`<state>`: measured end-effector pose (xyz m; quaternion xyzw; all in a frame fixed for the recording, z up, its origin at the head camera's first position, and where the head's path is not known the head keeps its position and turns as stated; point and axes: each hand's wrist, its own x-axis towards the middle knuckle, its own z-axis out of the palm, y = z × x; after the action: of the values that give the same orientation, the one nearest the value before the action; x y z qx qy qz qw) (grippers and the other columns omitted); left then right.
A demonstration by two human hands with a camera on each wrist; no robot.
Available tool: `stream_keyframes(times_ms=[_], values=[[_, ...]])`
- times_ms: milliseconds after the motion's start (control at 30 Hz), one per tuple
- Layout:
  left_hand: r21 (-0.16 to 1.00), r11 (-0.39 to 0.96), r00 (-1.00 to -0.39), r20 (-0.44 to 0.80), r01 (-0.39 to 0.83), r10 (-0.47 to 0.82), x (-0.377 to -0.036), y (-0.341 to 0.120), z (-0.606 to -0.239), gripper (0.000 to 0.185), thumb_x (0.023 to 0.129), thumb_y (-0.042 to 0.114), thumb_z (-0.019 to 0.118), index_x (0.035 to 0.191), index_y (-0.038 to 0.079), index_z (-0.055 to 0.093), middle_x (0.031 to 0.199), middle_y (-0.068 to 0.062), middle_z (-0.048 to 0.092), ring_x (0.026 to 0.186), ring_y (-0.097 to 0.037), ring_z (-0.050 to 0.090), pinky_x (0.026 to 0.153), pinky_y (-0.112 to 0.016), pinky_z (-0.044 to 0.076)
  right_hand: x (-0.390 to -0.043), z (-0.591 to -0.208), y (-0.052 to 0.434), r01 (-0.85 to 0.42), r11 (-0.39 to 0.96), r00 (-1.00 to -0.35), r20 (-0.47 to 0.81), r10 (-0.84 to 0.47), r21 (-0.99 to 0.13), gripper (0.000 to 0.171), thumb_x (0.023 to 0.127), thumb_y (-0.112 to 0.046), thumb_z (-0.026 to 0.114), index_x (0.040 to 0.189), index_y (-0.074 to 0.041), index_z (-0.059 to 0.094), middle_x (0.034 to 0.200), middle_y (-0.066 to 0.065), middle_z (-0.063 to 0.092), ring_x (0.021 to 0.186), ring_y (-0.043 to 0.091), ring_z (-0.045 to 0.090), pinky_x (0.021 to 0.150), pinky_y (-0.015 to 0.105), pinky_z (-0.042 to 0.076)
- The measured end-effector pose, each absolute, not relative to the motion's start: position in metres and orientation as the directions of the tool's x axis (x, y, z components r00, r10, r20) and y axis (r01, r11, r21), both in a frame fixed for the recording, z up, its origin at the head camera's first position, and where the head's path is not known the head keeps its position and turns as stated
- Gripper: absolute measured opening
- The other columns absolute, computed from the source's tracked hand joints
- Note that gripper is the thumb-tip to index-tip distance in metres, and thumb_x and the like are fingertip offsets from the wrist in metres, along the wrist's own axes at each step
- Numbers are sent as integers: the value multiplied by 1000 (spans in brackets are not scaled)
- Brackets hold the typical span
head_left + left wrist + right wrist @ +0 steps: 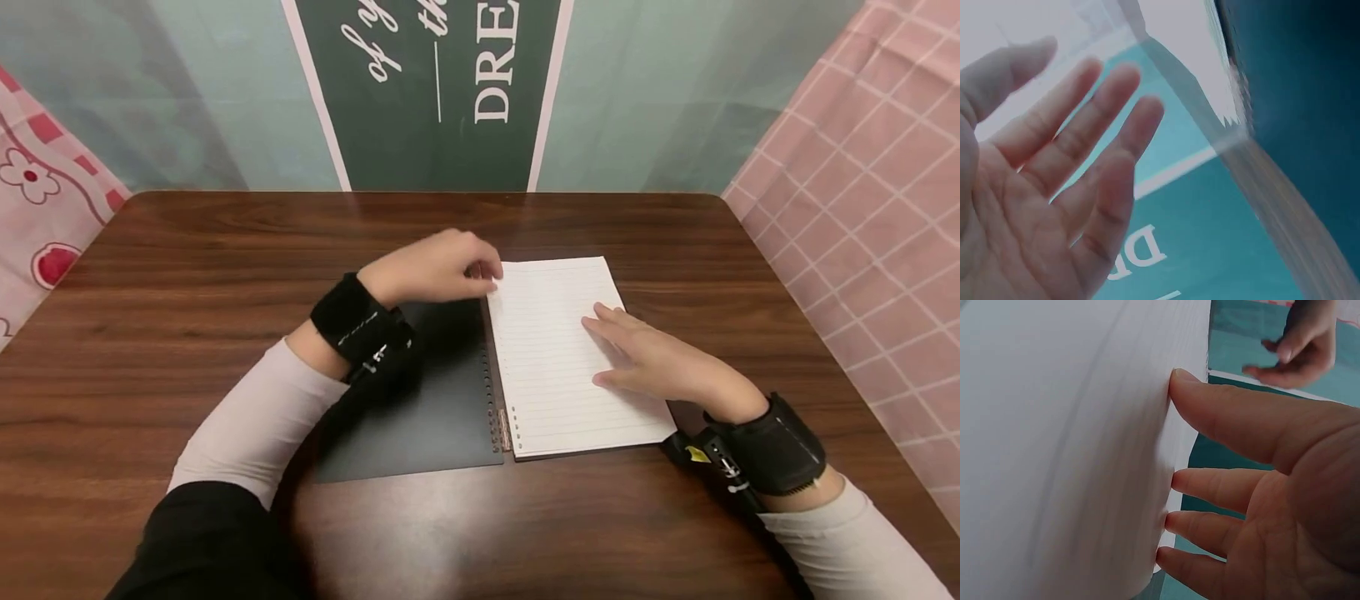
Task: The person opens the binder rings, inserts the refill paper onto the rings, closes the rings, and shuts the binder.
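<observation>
My notebook (pixel 551 358) lies open mid-frame, cover folded left. My right hand (pixel 660 362) presses flat, fingers straight, on the lined page; my left hand (pixel 435 267) pinches its top-left corner, page not yet turned.

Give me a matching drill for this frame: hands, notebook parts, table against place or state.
Things:
1. left hand
2. right hand
3. black cover
4. wooden table

Place or state:
A. folded open flat, left of the spiral binding
B. fingers straight, pressing flat on the lined page
C. at the page's top left corner
D. lies under the open notebook

Pairs: 1-C, 2-B, 3-A, 4-D
</observation>
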<state>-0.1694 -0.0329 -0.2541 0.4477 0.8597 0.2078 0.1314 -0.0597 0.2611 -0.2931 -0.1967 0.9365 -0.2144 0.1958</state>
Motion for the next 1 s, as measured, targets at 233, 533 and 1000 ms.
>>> stream_keyframes(times_ms=[233, 533, 1000], values=[[464, 548, -611, -19, 696, 792, -198, -23, -253, 30, 94, -5, 49, 108, 1, 74, 109, -13, 73, 99, -22, 65, 95, -36, 51, -60, -291, 261, -275, 832, -850, -283, -445, -481, 75, 92, -24, 70, 152, 2, 33, 162, 29, 15, 149, 48, 16, 115, 63, 20], [455, 595, -629, -95, 662, 772, -204, -11, -270, 31, 90, -6, 51, 110, 3, 74, 112, -10, 72, 101, -22, 61, 97, -36, 49, -58, -293, 260, -275, 834, -847, -289, -445, -479, 75, 93, -25, 69, 152, 2, 32, 162, 30, 15, 149, 48, 15, 115, 64, 20], [463, 573, -597, -111, 677, 795, -207, -10, -292, 20, 89, -1, 59, 99, 3, 76, 106, -11, 67, 96, -22, 60, 89, -33, 49, -57, -294, 261, -289, 833, -850, -274, -450, -471, 74, 93, -25, 69, 152, 2, 33, 161, 30, 16, 149, 48, 16, 115, 64, 20]])
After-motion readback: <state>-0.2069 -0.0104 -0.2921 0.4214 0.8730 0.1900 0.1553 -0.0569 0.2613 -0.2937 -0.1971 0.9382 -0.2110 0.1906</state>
